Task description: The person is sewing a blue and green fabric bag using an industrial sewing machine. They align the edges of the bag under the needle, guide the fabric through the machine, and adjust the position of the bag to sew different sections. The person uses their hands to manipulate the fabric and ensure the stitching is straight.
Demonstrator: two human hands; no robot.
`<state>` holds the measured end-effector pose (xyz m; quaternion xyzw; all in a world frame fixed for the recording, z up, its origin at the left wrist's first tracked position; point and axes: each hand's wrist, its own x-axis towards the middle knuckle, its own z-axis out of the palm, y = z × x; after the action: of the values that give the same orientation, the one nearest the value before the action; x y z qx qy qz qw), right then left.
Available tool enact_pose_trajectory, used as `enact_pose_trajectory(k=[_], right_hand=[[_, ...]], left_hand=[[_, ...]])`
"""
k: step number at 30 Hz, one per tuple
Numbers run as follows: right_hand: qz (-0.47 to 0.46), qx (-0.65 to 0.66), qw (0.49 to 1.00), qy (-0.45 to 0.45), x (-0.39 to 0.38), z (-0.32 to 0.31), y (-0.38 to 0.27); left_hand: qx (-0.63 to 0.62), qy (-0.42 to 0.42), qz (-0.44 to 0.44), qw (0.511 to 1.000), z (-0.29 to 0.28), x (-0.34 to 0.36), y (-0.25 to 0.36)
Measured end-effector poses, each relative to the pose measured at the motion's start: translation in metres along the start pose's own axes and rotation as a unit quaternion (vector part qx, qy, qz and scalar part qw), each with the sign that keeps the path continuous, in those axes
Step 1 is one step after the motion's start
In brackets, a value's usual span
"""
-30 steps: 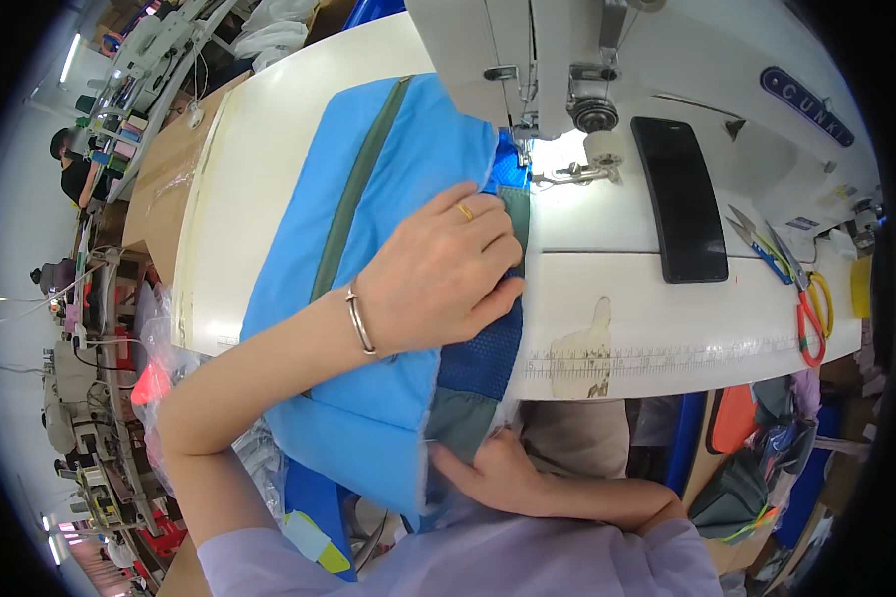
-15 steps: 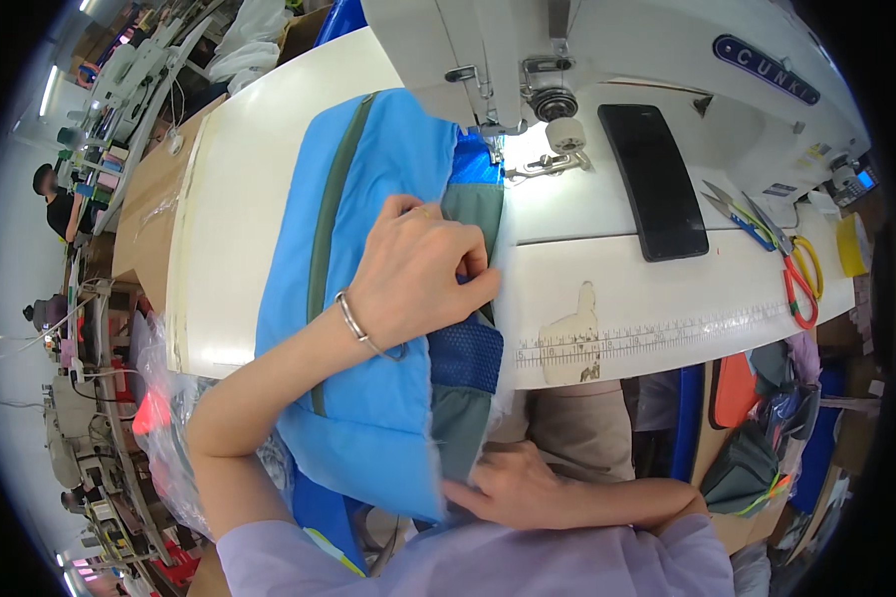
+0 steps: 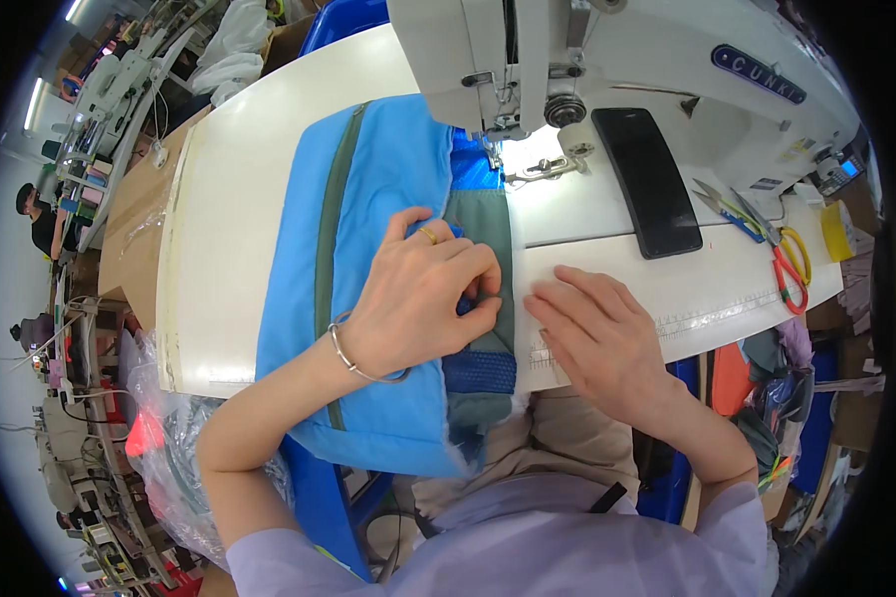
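A light blue fabric piece [image 3: 303, 259] with a green zipper strip lies on the sewing table, its right side layered with grey-green fabric, navy mesh [image 3: 478, 372] and shiny blue material under the sewing machine's presser foot [image 3: 492, 155]. My left hand [image 3: 418, 289], wearing a ring and bangle, lies over the piece with curled fingers pinching fabric at the inner edge. My right hand [image 3: 597, 333] is open, fingers extended and resting on the white tabletop just right of the piece, near a printed ruler strip.
A black phone [image 3: 645, 182], scissors [image 3: 792, 279] and a yellow object [image 3: 837, 237] sit to the right. Plastic bags [image 3: 174, 458], cardboard [image 3: 134, 239] and blue bins [image 3: 338, 22] surround the table. A co-worker [image 3: 42, 221] is among machines at the far left.
My right hand has left the lower edge of the fabric and risen to the tabletop, fingers spread. The fabric's lower end has lifted slightly, and my left fingers have curled further.
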<state>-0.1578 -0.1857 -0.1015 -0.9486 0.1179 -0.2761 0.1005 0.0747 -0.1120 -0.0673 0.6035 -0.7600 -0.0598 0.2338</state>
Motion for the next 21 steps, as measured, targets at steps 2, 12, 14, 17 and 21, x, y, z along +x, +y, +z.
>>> enact_pose_trajectory(k=[2, 12, 14, 17, 21], right_hand=[[-0.015, -0.013, 1.000, -0.011, 0.003, 0.002, -0.003], [-0.038, 0.034, 0.998, -0.043, 0.015, 0.011, -0.001], [-0.055, 0.039, 0.996, -0.062, 0.017, 0.009, -0.001], [-0.078, 0.029, 0.994, -0.069, 0.015, 0.011, -0.003], [-0.087, 0.029, 0.995, -0.044, 0.012, 0.012, -0.001]], left_hand=[[-0.010, 0.010, 0.013, 1.000, -0.002, -0.004, -0.002], [0.117, -0.067, 0.154, 0.979, -0.018, 0.030, 0.000], [0.158, -0.111, 0.164, 0.967, -0.023, 0.046, -0.006], [0.238, -0.143, 0.193, 0.941, -0.020, 0.056, -0.013], [0.203, -0.242, 0.172, 0.933, -0.016, 0.054, -0.008]])
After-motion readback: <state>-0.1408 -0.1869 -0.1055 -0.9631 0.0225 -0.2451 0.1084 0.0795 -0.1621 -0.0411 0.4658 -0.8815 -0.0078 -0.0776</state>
